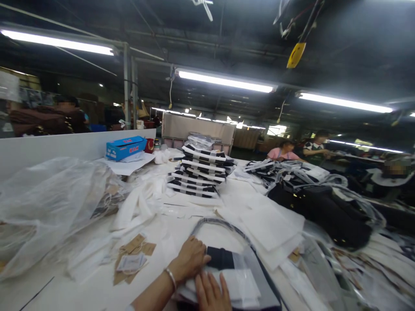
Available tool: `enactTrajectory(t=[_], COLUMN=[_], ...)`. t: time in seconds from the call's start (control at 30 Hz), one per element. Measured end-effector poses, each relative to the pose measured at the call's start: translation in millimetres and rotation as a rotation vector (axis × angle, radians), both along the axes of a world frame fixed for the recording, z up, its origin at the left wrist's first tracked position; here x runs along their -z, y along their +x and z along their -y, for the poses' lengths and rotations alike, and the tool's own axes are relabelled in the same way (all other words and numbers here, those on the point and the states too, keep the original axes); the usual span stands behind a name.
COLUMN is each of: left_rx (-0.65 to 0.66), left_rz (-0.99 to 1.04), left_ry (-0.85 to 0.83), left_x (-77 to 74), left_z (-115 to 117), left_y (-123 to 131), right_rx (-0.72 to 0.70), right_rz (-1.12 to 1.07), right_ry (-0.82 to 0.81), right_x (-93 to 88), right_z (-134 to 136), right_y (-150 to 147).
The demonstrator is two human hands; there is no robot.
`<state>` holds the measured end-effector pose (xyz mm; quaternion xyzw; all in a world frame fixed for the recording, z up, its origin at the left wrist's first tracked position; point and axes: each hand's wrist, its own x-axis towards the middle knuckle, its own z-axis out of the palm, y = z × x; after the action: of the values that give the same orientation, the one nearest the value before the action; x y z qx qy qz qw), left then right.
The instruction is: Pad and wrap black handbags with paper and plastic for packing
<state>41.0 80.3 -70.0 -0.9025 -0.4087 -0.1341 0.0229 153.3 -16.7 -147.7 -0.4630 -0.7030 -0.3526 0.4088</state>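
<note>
A dark bag (pixel 220 258) lies on the table right in front of me, partly covered by a white sheet (pixel 241 283). Its long handle (pixel 227 223), wrapped in greyish plastic, arches away from me. My left hand (pixel 191 259), with a bracelet at the wrist, is closed at the bag's left edge near the foot of the handle; its fingertips are partly hidden. Flat on the white sheet lies my right hand (pixel 212 291), fingers stretched out. Brown cardboard tags (pixel 129 259) with strings and a white label lie left of my left arm.
Beyond the bag stands a stack of black bags with white wrapping (pixel 197 172). Black bags (pixel 317 211) are piled at right, beside white sheets (pixel 269 220). Clear plastic (pixel 55 207) heaps up at left, near a blue box (pixel 126 148). Other people sit farther back.
</note>
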Motion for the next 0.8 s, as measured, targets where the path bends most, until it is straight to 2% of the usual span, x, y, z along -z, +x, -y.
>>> enactTrajectory(t=[0.13, 0.27, 0.37, 0.5, 0.57, 0.67, 0.8], left_rx=[0.019, -0.005, 0.027, 0.055, 0.061, 0.102, 0.272], left_rz=[0.031, -0.003, 0.040, 0.069, 0.104, 0.209, 0.366], left_ry=[0.031, -0.006, -0.057, -0.165, -0.186, -0.156, -0.048], left_x=[-6.6, -22.8, -29.8, -31.3, -34.4, -38.9, -28.0], left_z=[3, 10, 4, -11, -10, 14, 76], left_y=[-5, -3, 1, -1, -10, -31, -60], right_rx=[-0.040, -0.076, -0.072, -0.051, -0.052, -0.054, -0.067], right_rz=[0.027, 0.014, 0.067, 0.120, 0.125, 0.122, 0.102], right_ry=[-0.071, -0.313, -0.443, -0.546, -0.555, -0.560, -0.556], right_x=[-17.5, -47.5, -64.8, -72.6, -74.5, -76.8, -75.2], right_z=[14, 38, 47, 49, 49, 50, 50], right_y=[3, 4, 6, 10, 10, 9, 8])
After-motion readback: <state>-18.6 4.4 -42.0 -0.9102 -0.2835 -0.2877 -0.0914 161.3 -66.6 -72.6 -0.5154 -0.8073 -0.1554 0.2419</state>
